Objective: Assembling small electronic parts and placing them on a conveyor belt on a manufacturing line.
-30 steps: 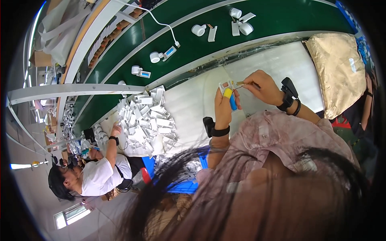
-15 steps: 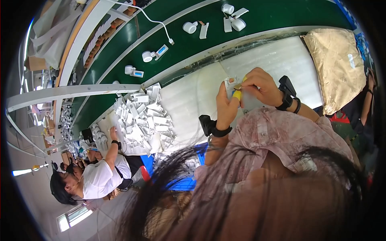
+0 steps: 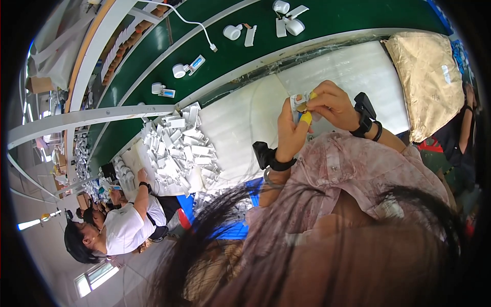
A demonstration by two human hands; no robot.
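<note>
My left hand (image 3: 290,130) is closed around a small white plastic housing (image 3: 294,101), its thumb in a yellow finger cover pressed against the piece. From the other side my right hand (image 3: 335,106) pinches at the same housing, with another yellow cover on a fingertip. A small brownish piece (image 3: 302,108) shows between the fingertips; its kind is too small to make out. Some blue shows beside the left thumb. Both hands are above the pale sheet-covered worktop (image 3: 240,120).
A pile of white plastic housings (image 3: 179,148) lies to the left, beside a co-worker in a white shirt (image 3: 128,227). White round-headed units (image 3: 232,32) ride on a green conveyor (image 3: 327,15) at the back. A brown bag (image 3: 422,84) lies right; a blue bin (image 3: 232,231) stands below.
The units on the green conveyor have moved left. My hands have turned the housing slightly and drawn closer together around it. The co-worker's hand has moved down a little beside the pile.
</note>
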